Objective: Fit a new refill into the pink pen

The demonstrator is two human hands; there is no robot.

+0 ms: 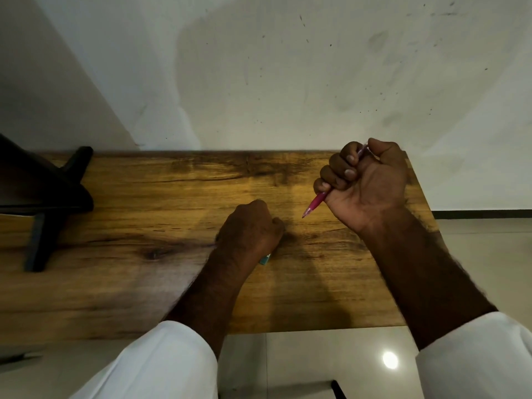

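Note:
My right hand [365, 182] is fisted around the pink pen [313, 204], held above the right part of the wooden table [144, 197]. The pen's tip points down and to the left; its upper end shows between my fingers near the top of the fist. My left hand [250, 228] rests knuckles-up on the table's middle, fingers closed. A small teal object [265, 259] sticks out from under its heel; what it is stays hidden. No separate refill is visible.
A black stand or frame [43, 194] sits on the table's left end. A white wall rises behind the table's far edge. Tiled floor shows past the right and near edges, with a dark bar [338, 390] at the bottom.

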